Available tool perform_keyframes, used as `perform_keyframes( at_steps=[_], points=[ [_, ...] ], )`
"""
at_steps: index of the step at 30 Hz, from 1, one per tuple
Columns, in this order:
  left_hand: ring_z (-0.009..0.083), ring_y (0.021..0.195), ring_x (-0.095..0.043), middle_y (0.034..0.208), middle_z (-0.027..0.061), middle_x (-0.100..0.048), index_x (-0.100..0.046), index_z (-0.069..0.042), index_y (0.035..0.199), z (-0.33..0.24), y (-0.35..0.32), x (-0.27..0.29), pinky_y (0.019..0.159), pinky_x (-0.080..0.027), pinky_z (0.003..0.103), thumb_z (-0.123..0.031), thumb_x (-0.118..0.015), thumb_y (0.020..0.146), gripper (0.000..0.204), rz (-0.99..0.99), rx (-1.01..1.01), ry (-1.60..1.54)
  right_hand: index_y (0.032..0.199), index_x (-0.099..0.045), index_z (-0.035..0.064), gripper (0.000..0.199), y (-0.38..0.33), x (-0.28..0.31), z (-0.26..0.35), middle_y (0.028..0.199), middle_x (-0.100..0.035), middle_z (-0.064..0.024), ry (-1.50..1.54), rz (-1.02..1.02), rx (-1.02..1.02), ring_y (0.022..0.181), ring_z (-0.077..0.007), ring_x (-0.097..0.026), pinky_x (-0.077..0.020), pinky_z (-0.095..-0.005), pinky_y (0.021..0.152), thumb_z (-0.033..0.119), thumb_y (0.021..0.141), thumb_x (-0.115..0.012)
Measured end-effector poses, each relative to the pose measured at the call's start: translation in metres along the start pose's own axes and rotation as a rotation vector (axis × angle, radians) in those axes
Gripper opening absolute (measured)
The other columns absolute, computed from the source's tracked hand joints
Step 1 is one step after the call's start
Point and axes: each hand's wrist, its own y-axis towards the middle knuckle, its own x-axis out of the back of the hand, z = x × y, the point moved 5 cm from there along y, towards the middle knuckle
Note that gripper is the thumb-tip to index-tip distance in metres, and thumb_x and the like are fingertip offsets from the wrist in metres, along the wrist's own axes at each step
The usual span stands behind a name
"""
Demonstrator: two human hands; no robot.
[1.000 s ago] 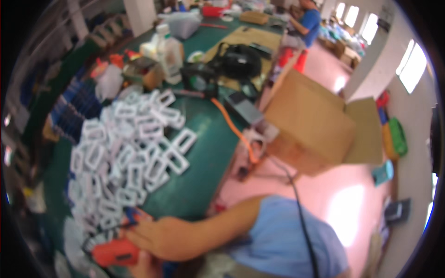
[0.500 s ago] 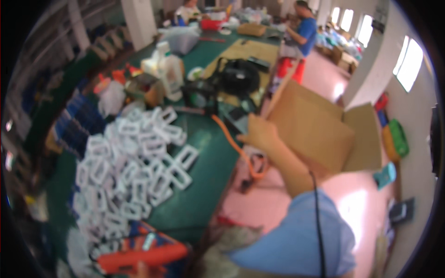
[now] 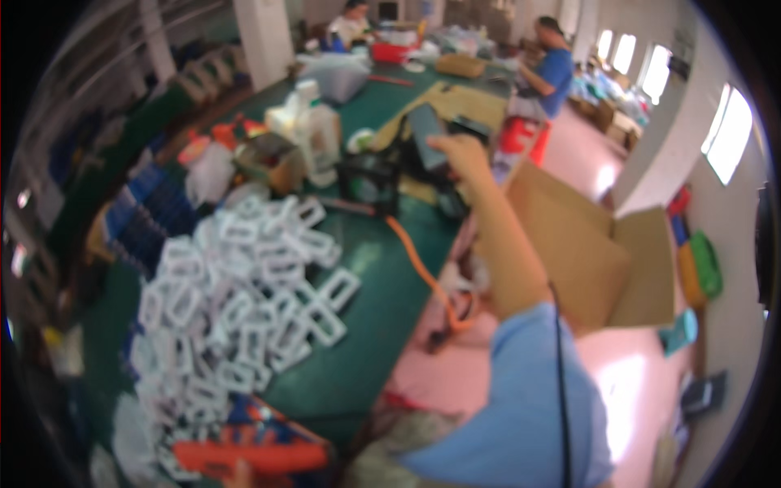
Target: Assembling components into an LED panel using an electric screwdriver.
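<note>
My right hand (image 3: 462, 156) is stretched out over the far part of the table, closed on the edge of a flat, dark grey, phone-like slab (image 3: 427, 137). The slab is tilted up in front of a dark, round black object that it partly hides. At the lower edge, my left hand (image 3: 238, 475) shows only a little, its thumb against a long orange object (image 3: 252, 457) with dark blue beside it; blur hides its exact kind. Next to that lies a large heap of white rectangular frames (image 3: 244, 301) on the green table (image 3: 382, 276).
An open cardboard box (image 3: 569, 252) stands right of my arm. An orange cable (image 3: 415, 256) runs over the table edge. Bottles (image 3: 317, 138), a small carton (image 3: 272, 163) and a black stand-like device (image 3: 368, 183) are beyond the heap. Two people work farther back.
My right hand has moved farther out and up, raising the grey slab off the table area beside the box. My left hand stays at the orange object. The view has shifted slightly.
</note>
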Motion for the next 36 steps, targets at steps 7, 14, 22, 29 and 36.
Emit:
perform_keyframes(
  at_steps=[7,14,22,29,36],
  points=[
    [0.0342,0.113,-0.055,0.136,0.0257,-0.046,-0.035,-0.008,0.136,0.004,-0.010,0.010,0.096,-0.047,0.049,-0.018,-0.066,0.088,0.058,-0.084,-0.018,-0.018,0.098,-0.070,-0.0043,0.061,0.088,-0.065,-0.025,0.094,-0.070,-0.0202,-0.614,0.044,0.091,0.083,-0.0287,-0.069,-0.0535,-0.0402,0.073,0.046,0.063,-0.078],
    [0.0328,0.114,-0.055,0.132,0.0195,-0.050,-0.034,-0.008,0.139,0.014,-0.010,0.025,0.097,-0.046,0.049,-0.020,-0.067,0.087,0.063,-0.018,0.004,-0.077,0.101,-0.072,0.0050,0.056,0.103,-0.116,-0.048,0.105,-0.070,-0.0150,-0.989,0.087,0.206,0.101,-0.0284,-0.067,-0.0523,-0.0404,0.084,0.046,0.064,-0.077],
    [0.0343,0.112,-0.057,0.129,0.0155,-0.052,-0.029,-0.002,0.143,0.000,-0.013,0.013,0.097,-0.045,0.054,-0.026,-0.068,0.087,0.073,-0.054,0.066,-0.068,0.101,-0.069,0.0058,0.046,0.116,-0.061,-0.011,0.108,-0.065,-0.0203,-0.904,-0.363,0.374,0.101,-0.0363,-0.063,-0.0511,-0.0452,0.084,0.047,0.082,-0.061],
    [0.0383,0.115,-0.055,0.133,0.0175,-0.049,-0.026,-0.006,0.146,0.002,-0.006,0.016,0.095,-0.045,0.057,-0.032,-0.070,0.085,0.079,-0.001,0.077,-0.066,0.140,-0.045,0.0059,0.097,0.226,0.020,-0.151,0.143,-0.041,-0.0272,-0.583,0.026,0.019,0.134,-0.0385,-0.040,-0.0278,-0.0441,0.113,0.064,0.066,-0.069],
    [0.0397,0.123,-0.048,0.140,0.0206,-0.041,-0.025,-0.009,0.147,0.001,-0.018,0.010,0.101,-0.040,0.057,-0.036,-0.071,0.084,0.082,-0.074,0.143,-0.052,0.106,-0.069,0.0021,0.057,0.176,-0.053,-0.117,0.114,-0.065,-0.0210,-0.514,0.233,0.183,0.109,-0.0332,-0.060,-0.0425,-0.0366,0.095,0.049,0.079,-0.053]
  ],
)
